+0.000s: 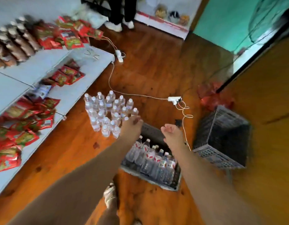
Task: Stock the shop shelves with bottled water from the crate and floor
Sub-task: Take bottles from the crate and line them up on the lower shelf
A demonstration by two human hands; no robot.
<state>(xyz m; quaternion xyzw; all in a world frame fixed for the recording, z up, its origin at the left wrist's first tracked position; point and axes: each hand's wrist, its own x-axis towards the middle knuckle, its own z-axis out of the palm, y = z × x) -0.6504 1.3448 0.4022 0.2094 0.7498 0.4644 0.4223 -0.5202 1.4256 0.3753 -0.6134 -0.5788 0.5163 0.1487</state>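
Observation:
Several clear water bottles with white caps (108,111) stand in a cluster on the wooden floor beside the white shelves (85,88). A dark plastic crate (176,179) lies below my arms, with several larger bottles with red-and-white labels (150,156) inside. My left hand (131,125) hangs over the near right edge of the floor cluster, fingers curled with nothing in them. My right hand (170,132) is over the far end of the crate, palm open and holding nothing.
A second grey crate (221,140) lies tipped on its side to the right. A white cable with power strips (173,99) crosses the floor. Red snack packets (23,124) fill the shelves. A person's legs (122,12) stand at the back. A red bag (212,96) lies by the door.

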